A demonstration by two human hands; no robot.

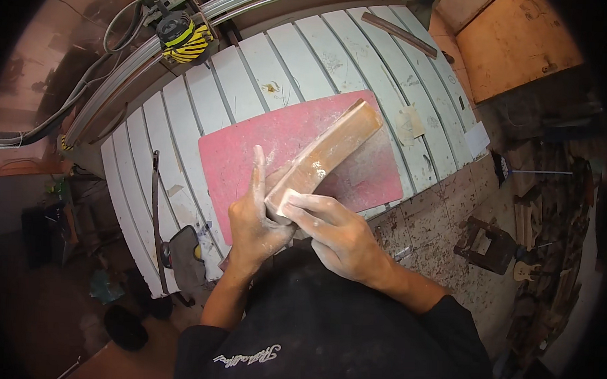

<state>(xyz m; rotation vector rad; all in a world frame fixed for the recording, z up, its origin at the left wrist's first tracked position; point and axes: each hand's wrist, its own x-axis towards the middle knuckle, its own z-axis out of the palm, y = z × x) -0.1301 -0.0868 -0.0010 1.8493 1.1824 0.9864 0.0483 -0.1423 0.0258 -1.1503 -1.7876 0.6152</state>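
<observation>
A long brown wooden block (336, 145) with a glossy face and dusty pale edges slants up and away to the right over a pink mat (231, 149). My left hand (256, 229) holds the block's near end from the left, one finger stretched up along its side. Against that same end, the fingers of my right hand (337, 233) pinch a small white pad (284, 203), perhaps folded sandpaper, and press it on the wood. Pale dust coats both hands.
The mat lies on a white slatted table (302, 54). A dark strip (399, 35) rests at its far right; a long dark bar (155, 210) lies on the left. Beyond the far left edge stands a yellow-black striped machine head (188, 42) on a rail. A stool (485, 245) stands at right.
</observation>
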